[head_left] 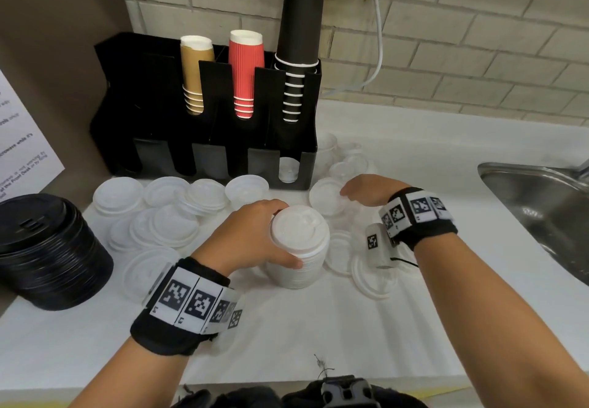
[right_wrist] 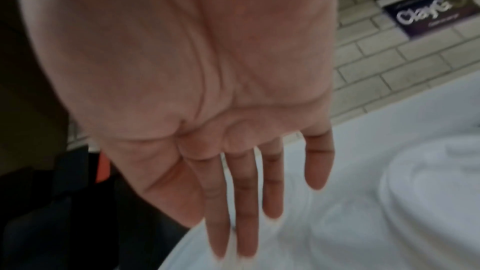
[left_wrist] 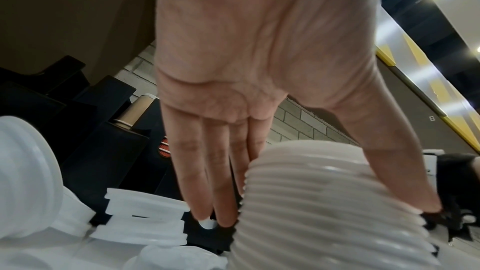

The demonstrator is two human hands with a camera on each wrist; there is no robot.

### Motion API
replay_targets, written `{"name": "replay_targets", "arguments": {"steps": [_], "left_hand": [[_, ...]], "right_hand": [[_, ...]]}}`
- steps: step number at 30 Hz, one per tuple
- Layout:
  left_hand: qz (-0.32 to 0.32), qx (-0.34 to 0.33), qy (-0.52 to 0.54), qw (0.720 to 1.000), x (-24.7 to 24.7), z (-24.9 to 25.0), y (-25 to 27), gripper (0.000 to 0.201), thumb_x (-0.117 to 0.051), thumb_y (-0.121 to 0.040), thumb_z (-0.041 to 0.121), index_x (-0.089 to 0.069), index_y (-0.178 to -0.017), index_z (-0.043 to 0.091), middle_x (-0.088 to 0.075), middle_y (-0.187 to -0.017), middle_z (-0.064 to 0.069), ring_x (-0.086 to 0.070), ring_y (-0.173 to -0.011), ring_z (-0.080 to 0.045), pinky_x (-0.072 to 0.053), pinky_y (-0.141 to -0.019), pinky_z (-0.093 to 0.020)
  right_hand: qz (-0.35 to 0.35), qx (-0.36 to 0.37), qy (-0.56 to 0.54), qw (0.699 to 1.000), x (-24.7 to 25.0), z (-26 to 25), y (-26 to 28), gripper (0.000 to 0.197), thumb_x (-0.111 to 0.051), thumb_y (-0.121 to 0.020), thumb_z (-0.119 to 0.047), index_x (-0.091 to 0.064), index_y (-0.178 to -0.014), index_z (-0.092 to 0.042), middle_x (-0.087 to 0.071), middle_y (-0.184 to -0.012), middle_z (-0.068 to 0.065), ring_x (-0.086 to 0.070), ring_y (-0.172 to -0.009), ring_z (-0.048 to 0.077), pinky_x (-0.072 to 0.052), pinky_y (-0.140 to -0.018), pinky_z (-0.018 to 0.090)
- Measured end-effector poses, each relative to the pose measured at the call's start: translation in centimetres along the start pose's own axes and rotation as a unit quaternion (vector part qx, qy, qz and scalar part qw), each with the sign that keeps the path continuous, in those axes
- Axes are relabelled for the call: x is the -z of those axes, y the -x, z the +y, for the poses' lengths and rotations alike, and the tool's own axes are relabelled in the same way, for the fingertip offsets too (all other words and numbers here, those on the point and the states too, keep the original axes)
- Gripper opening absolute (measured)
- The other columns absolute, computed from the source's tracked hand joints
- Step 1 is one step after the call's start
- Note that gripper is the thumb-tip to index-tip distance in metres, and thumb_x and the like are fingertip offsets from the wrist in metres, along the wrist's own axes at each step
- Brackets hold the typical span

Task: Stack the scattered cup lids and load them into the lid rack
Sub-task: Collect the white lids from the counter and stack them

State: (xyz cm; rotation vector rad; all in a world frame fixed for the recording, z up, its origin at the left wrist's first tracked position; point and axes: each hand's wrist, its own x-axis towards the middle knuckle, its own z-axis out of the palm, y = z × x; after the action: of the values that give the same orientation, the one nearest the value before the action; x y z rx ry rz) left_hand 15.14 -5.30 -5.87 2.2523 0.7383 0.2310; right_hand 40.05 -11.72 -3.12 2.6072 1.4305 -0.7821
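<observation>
My left hand (head_left: 255, 235) grips the tall lid stack (head_left: 298, 248) standing on the desk (head_left: 318, 328); my right hand (head_left: 366, 189) reaches flat-fingered over a loose lid (head_left: 326, 197) — misseat it and the stack could topple.

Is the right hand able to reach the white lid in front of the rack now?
Probably yes: the right hand is open, its fingertips already at that white lid, nothing between them.

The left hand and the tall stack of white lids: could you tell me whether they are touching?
Touching. The left wrist view shows the left hand with its thumb lying along one side of the ribbed stack of white lids and its fingers against the other; the head view agrees.
</observation>
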Motion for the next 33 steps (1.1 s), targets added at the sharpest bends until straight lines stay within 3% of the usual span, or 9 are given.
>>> {"name": "replay_targets", "arguments": {"steps": [3, 5, 11, 15, 20, 25, 27, 30, 33], "left_hand": [[0.001, 0.002, 0.002, 1.0, -0.1, -0.1, 0.0, 0.074, -0.092, -0.051, 0.042, -0.058, -0.116, 0.034, -0.061, -0.109, 0.02, -0.058, -0.098, -0.003, -0.051, -0.085, -0.03], [0.0, 0.002, 0.002, 1.0, -0.1, -0.1, 0.0, 0.072, -0.092, -0.05, 0.042, -0.058, -0.114, 0.034, -0.061, -0.108, 0.02, -0.058, -0.097, -0.004, -0.051, -0.086, -0.033], [-0.001, -0.001, 0.001, 1.0, 0.0, -0.2, -0.2, 0.072, -0.091, -0.049, 0.044, -0.058, -0.113, 0.036, -0.062, -0.106, 0.021, -0.057, -0.094, 0.002, -0.051, -0.083, -0.03], [0.001, -0.003, 0.002, 1.0, 0.0, -0.4, -0.2, 0.075, -0.092, -0.048, 0.045, -0.058, -0.115, 0.037, -0.061, -0.106, 0.023, -0.055, -0.093, 0.006, -0.049, -0.08, -0.024], [0.0, -0.001, 0.008, 1.0, 0.0, -0.5, -0.4, 0.076, -0.092, -0.046, 0.046, -0.057, -0.114, 0.039, -0.06, -0.104, 0.026, -0.055, -0.092, 0.009, -0.047, -0.077, -0.02], [-0.004, -0.004, -0.002, 1.0, 0.0, -0.5, -0.7, 0.076, -0.092, -0.047, 0.045, -0.057, -0.114, 0.037, -0.059, -0.105, 0.024, -0.056, -0.092, 0.004, -0.048, -0.078, -0.021], [-0.004, -0.005, -0.006, 1.0, 0.0, -0.5, -0.7, 0.076, -0.091, -0.047, 0.045, -0.056, -0.114, 0.037, -0.059, -0.105, 0.024, -0.056, -0.092, 0.004, -0.048, -0.078, -0.021], [-0.006, -0.007, -0.013, 1.0, 0.0, -0.5, -0.8, 0.076, -0.091, -0.047, 0.046, -0.056, -0.114, 0.037, -0.059, -0.105, 0.024, -0.056, -0.092, 0.004, -0.047, -0.076, -0.02], [-0.008, -0.01, -0.015, 1.0, 0.0, -0.3, -0.9, 0.076, -0.091, -0.048, 0.046, -0.056, -0.114, 0.036, -0.059, -0.105, 0.022, -0.056, -0.091, 0.004, -0.044, -0.073, -0.017]], "right_hand": [[0.005, -0.029, -0.045, 0.999, 1.2, 1.5, 1.1, 0.029, -0.056, -0.094, -0.023, -0.067, -0.117, -0.009, -0.063, -0.123, 0.006, -0.055, -0.115, 0.022, -0.041, -0.097, 0.029], [-0.014, -0.046, -0.008, 0.999, 1.6, 2.4, 1.5, 0.026, -0.055, -0.094, -0.024, -0.068, -0.113, -0.012, -0.063, -0.12, 0.004, -0.056, -0.112, 0.022, -0.043, -0.098, 0.032], [0.052, -0.048, 0.003, 0.997, 1.9, 2.3, 0.3, 0.033, -0.048, -0.097, -0.02, -0.054, -0.129, -0.016, -0.05, -0.137, 0.009, -0.047, -0.124, 0.027, -0.038, -0.102, 0.036], [0.117, -0.028, -0.031, 0.992, 1.5, 1.3, -2.7, 0.065, -0.063, -0.088, -0.033, -0.033, -0.145, -0.026, -0.034, -0.146, 0.014, -0.036, -0.133, 0.035, -0.036, -0.107, 0.044], [0.103, -0.034, 0.054, 0.993, 0.7, 0.3, -5.5, 0.077, -0.063, -0.089, -0.04, -0.019, -0.152, -0.033, -0.02, -0.158, 0.007, -0.025, -0.141, 0.035, -0.028, -0.113, 0.044], [0.107, -0.032, 0.104, 0.988, 0.5, 0.2, -5.9, 0.07, -0.059, -0.092, -0.037, -0.022, -0.15, -0.031, -0.033, -0.147, 0.014, -0.033, -0.133, 0.037, -0.033, -0.105, 0.042], [0.106, -0.004, 0.048, 0.993, 1.3, 0.3, -5.2, 0.07, -0.066, -0.087, -0.037, -0.031, -0.146, -0.029, -0.043, -0.139, 0.011, -0.041, -0.127, 0.031, -0.036, -0.097, 0.035], [0.024, 0.056, -0.053, 0.997, 2.6, -0.3, -3.6, 0.066, -0.076, -0.078, -0.039, -0.045, -0.137, -0.032, -0.053, -0.124, -0.002, -0.051, -0.117, 0.019, -0.034, -0.093, 0.024], [-0.004, 0.077, -0.065, 0.995, 2.6, -1.2, -3.6, 0.061, -0.07, -0.082, -0.044, -0.047, -0.137, -0.029, -0.052, -0.13, -0.005, -0.049, -0.12, 0.016, -0.033, -0.095, 0.024]]}}
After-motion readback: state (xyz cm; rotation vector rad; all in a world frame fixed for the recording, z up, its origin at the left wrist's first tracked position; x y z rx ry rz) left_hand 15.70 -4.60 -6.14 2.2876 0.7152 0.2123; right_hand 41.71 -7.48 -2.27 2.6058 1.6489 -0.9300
